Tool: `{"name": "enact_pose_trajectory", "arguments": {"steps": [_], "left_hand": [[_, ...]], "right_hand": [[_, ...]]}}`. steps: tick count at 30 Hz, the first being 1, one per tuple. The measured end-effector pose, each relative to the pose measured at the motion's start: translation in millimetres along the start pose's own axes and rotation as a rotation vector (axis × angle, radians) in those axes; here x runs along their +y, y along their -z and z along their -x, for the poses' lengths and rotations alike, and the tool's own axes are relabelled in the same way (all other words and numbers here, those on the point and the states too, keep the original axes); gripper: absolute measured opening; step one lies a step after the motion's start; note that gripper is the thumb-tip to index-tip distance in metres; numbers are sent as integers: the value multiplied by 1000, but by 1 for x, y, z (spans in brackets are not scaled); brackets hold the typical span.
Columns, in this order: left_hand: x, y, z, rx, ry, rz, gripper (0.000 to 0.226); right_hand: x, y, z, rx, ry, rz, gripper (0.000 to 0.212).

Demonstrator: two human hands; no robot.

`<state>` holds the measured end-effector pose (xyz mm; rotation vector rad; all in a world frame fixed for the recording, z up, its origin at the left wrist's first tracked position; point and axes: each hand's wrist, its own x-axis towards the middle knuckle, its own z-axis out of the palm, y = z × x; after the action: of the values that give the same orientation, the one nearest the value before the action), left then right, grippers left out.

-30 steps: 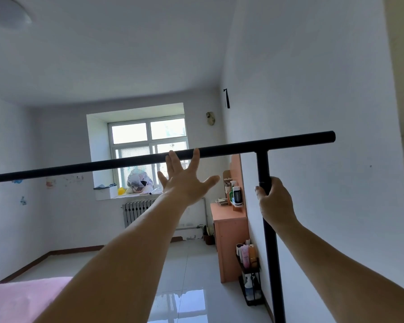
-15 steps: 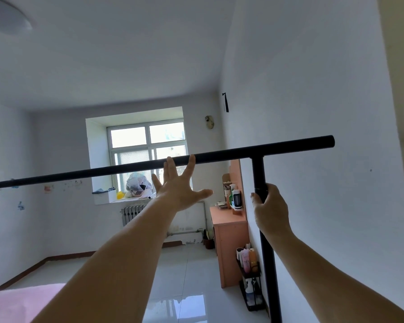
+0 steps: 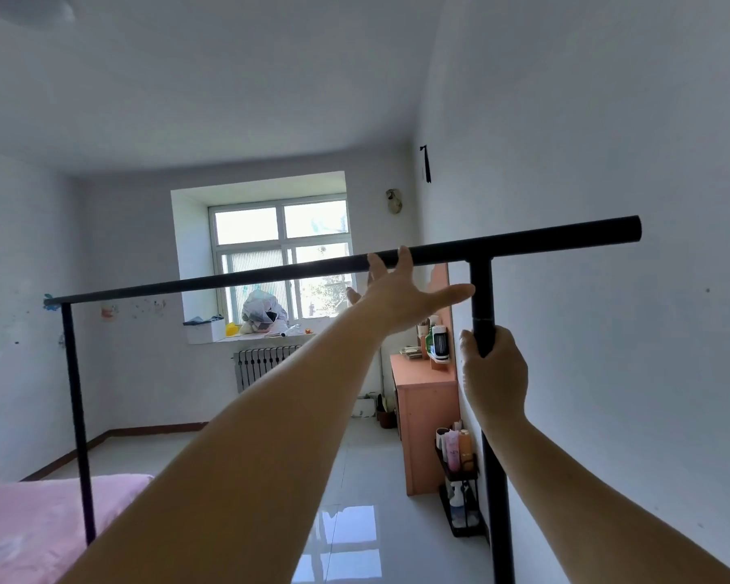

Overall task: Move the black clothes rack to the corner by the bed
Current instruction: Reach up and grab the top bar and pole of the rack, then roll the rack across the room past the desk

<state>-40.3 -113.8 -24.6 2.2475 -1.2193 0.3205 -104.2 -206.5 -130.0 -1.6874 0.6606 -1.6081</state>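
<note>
The black clothes rack [image 3: 211, 282] spans the view: a long top bar, a right upright close to the white wall and a left upright standing in front of the pink bed [image 3: 26, 528]. My right hand [image 3: 493, 379] is closed around the right upright just below the top bar. Just under the top bar, my left hand [image 3: 401, 295] is raised with its fingers spread, fingertips at the bar, gripping nothing. The rack's feet are out of sight.
An orange cabinet [image 3: 428, 419] stands against the right wall with bottles on top. A small black shelf of bottles [image 3: 458, 478] sits beside it on the floor. A window [image 3: 281, 263] and radiator [image 3: 262, 364] are at the far wall. White tiled floor lies between.
The rack has shifted right and its left upright has come into view by the bed. My left hand slid right along the bar, still spread. My right hand keeps its grip.
</note>
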Motion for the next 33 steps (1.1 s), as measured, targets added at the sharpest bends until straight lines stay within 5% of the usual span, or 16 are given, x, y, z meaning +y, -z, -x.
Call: {"name": "enact_pose_trajectory", "arguments": {"steps": [7,16,24,28,33], "left_hand": [[13,-20,-17,77,47,-30,132],[4,-23,-24,96,60,37,133],[-7,-5,-33,119,100,89,126],[-8,-19,-45,193,7,120,108],[-23,-15,-62,214,-110,129,89]], "right_hand": [[11,-4,1,-41,-30,0,31],[16,-12,-3,-84,-28,-21,31],[28,-38,12,-211,38,-178,15],[54,-51,14,-359,-81,-234,19],[60,-69,5,-327,-57,-208,26]]}}
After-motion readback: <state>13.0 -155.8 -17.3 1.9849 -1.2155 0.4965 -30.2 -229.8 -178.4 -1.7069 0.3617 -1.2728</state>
